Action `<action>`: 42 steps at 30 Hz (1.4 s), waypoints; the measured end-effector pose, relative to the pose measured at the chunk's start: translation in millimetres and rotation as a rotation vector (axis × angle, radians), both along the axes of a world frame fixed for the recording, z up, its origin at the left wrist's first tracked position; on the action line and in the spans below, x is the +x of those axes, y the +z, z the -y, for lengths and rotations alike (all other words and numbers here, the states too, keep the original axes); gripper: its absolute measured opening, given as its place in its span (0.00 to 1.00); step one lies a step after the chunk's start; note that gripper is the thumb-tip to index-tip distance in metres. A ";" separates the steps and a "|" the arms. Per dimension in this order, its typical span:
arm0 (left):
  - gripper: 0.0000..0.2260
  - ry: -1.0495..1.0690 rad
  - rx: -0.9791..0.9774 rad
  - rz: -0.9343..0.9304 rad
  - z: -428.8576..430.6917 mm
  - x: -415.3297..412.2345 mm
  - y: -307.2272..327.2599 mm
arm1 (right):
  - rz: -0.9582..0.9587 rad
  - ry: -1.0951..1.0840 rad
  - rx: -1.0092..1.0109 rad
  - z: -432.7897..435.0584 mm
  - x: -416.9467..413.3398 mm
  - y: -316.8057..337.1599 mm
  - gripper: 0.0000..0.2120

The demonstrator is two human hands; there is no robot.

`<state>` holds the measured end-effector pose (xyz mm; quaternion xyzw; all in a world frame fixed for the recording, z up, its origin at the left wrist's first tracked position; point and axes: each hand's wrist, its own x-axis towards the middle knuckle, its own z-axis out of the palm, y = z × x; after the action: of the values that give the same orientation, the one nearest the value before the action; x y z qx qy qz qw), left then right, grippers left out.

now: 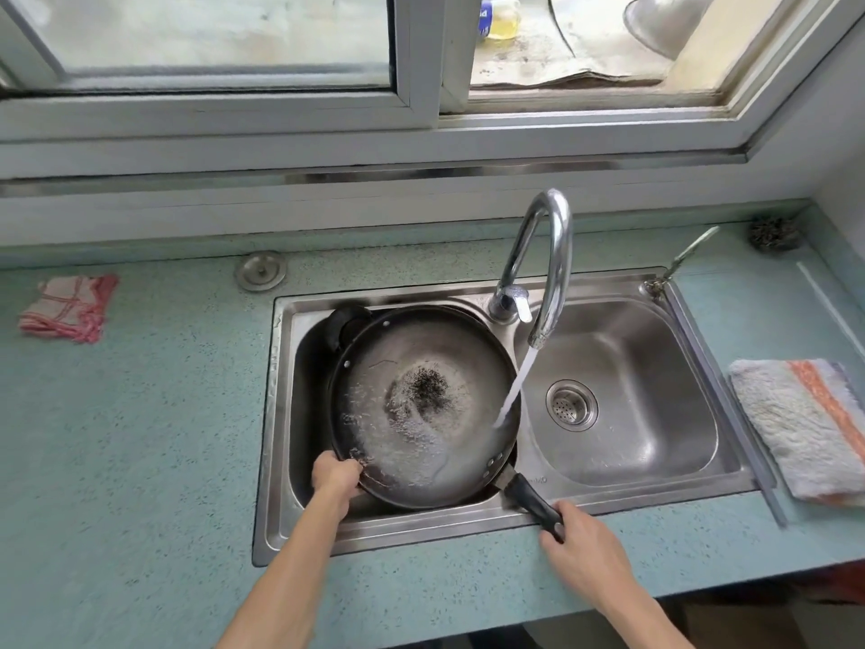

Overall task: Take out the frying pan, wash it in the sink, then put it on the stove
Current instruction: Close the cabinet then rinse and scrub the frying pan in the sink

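A large dark frying pan lies in the left basin of the steel double sink, wet inside with a burnt black patch at its centre. My left hand grips the pan's near-left rim. My right hand is closed on the end of its black handle, which sticks out over the sink's front edge. Water runs from the curved chrome faucet onto the pan's right rim. No stove is in view.
The right basin holds only its drain strainer. A red checked cloth lies far left on the blue-green counter. A striped towel lies right of the sink, a steel scourer in the back right corner. A window runs behind.
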<state>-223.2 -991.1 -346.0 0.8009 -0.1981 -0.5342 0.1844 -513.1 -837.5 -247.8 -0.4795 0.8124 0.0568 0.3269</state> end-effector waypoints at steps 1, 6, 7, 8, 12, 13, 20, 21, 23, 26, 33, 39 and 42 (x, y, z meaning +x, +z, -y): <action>0.05 -0.006 -0.004 0.022 -0.5 0.5 5.6 | 0.009 0.003 -0.004 0.6 -0.8 -0.6 0.11; 0.05 -0.014 -0.040 0.078 -3.7 7.5 25.7 | 0.045 0.007 -0.018 1.0 -5.2 -3.5 0.13; 0.06 -0.006 -0.045 0.072 -4.4 9.3 28.9 | 0.051 0.012 -0.027 0.2 -5.5 -4.5 0.13; 0.06 0.004 -0.055 0.066 -5.2 11.2 31.3 | 0.055 0.015 -0.037 -0.6 -5.5 -4.8 0.13; 0.05 0.027 -0.103 0.056 -10.0 13.6 55.6 | 0.074 0.013 -0.066 -2.5 -5.8 -3.1 0.13; 0.05 0.018 -0.117 0.069 -11.5 14.5 59.3 | 0.079 0.017 -0.071 -3.1 -7.2 -3.2 0.12; 0.08 -0.075 -0.144 0.210 -18.1 8.3 89.6 | 0.121 0.081 -0.114 -2.7 -19.4 -4.5 0.09; 0.07 -0.136 -0.151 0.283 -15.2 3.0 99.9 | 0.130 0.080 -0.124 0.4 -22.8 -3.7 0.11; 0.09 -0.260 -0.129 0.428 -10.5 -4.4 118.8 | 0.157 0.097 -0.139 5.8 -29.8 -3.3 0.15; 0.10 -0.304 -0.122 0.448 -8.4 -8.6 132.6 | 0.166 0.129 -0.156 6.2 -32.7 -3.0 0.16; 0.07 -0.276 -0.151 0.432 -14.3 -10.5 144.6 | 0.174 0.090 -0.192 -4.3 -31.8 -10.0 0.16; 0.10 -0.267 -0.144 0.468 -20.5 -8.1 150.6 | 0.191 0.108 -0.195 -4.5 -37.5 -12.7 0.15; 0.10 -0.255 -0.161 0.474 -25.1 -7.5 160.0 | 0.181 0.130 -0.229 -6.8 -38.9 -15.9 0.16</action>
<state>-230.7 -965.9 -185.9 0.8548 -0.3768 -0.3332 0.1274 -552.0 -830.7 -263.7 -0.5682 0.7481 -0.0586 0.3378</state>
